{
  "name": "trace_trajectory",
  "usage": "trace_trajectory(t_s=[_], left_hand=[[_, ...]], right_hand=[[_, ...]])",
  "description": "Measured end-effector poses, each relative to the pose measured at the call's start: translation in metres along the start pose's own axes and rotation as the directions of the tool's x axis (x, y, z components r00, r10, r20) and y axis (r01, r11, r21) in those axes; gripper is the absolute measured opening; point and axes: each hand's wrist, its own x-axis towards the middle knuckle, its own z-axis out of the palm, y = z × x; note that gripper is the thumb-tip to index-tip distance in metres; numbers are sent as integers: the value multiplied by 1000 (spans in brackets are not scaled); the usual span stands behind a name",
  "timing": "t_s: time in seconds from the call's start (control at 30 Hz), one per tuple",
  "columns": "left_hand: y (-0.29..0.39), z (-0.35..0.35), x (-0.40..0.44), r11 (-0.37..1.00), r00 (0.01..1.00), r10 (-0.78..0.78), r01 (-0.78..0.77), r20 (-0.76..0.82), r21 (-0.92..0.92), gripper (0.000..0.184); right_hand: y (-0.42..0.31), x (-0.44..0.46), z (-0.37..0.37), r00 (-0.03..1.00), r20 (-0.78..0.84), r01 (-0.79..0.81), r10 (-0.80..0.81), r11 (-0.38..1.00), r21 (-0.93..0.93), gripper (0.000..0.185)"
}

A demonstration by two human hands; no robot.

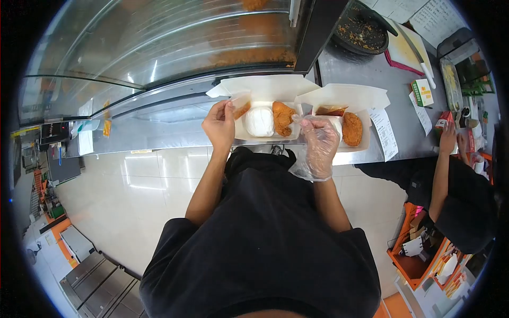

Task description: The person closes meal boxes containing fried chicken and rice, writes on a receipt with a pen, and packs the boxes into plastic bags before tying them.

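Two open white cardboard boxes stand side by side on the metal counter. In the left box (289, 87) are a white wrapped round bundle (260, 122) and a piece of fried chicken (283, 117). My bare left hand (220, 126) pinches a small clear packet (242, 107) with orange-brown contents at this box's left side. My right hand (321, 140), in a clear plastic glove, has its fingers pinched together between the boxes; what they hold, if anything, is hidden. The right box (355, 93) contains a dark red-brown sauce packet (331, 110), a fried piece (352, 129) and a partly covered white bundle.
A glass display case (175, 47) with fried food rises behind the counter. Printed receipts (384, 133), a black mortar-like bowl (360, 29), a knife (416, 50) and a small green-yellow box (422, 93) lie to the right. Another person (450, 196) works at the far right.
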Motion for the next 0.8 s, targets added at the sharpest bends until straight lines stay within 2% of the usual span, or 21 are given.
trace_trajectory(t_s=[0.07, 0.13, 0.17, 0.27, 0.33, 0.37, 0.43, 0.47, 0.5, 0.53, 0.57, 0.63, 0.7, 0.77, 0.8], left_hand=[[5, -3, -7, 1000, 1000, 18, -18, -25, 20, 20], [20, -8, -14, 969, 990, 139, -128, -39, 209, 18], [20, -10, -16, 968, 989, 139, -127, -41, 214, 18], [21, -18, -22, 962, 995, 99, -91, -20, 258, 18], [26, -21, -25, 989, 997, -52, 58, -51, 138, 16], [28, -23, -28, 988, 997, -53, 60, -55, 144, 16], [30, -27, -38, 962, 997, 60, -45, -50, 269, 11], [28, -29, -44, 961, 997, 58, -41, -55, 272, 11], [23, -31, -50, 923, 986, 163, -142, -29, 357, 10], [15, -31, -57, 869, 965, 263, -242, 12, 431, 10], [2, -33, -61, 895, 971, 239, -226, 14, 384, 13], [6, -35, -68, 898, 975, 217, -219, 48, 381, 14], [12, -39, -71, 893, 982, 173, -186, 69, 410, 18], [17, -44, -72, 899, 986, 135, -163, 97, 407, 24], [18, -46, -76, 905, 986, 139, -164, 93, 392, 26]], right_hand=[[5, -9, -6, 994, 6, -111, 110, 993, 45, 13], [7, -16, -8, 993, 24, -115, 115, 992, 46, 13], [8, -18, -8, 993, 39, -114, 112, 992, 46, 12], [3, -23, -6, 985, 100, -144, 144, 990, -2, 14], [7, -26, -5, 980, 123, -158, 155, 987, 17, 13], [10, -26, -5, 976, 144, -166, 160, 986, 30, 13], [15, -28, -5, 970, 163, -188, 182, 982, 26, 12], [16, -29, -6, 963, 179, -207, 201, 978, 16, 12], [16, -30, -2, 962, 182, -209, 203, 978, 16, 12], [15, -32, 3, 974, 186, -135, 126, 990, 37, 11], [14, -33, 4, 983, 178, -57, 48, 997, 44, 11], [10, -38, 6, 953, 274, -128, 129, 992, -24, 12], [17, -44, 11, 944, 328, -7, 43, 994, -111, 19], [24, -57, 19, 934, 357, -25, 34, 999, -29, 19], [28, -61, 21, 919, 395, 9, 10, 999, -46, 20]])
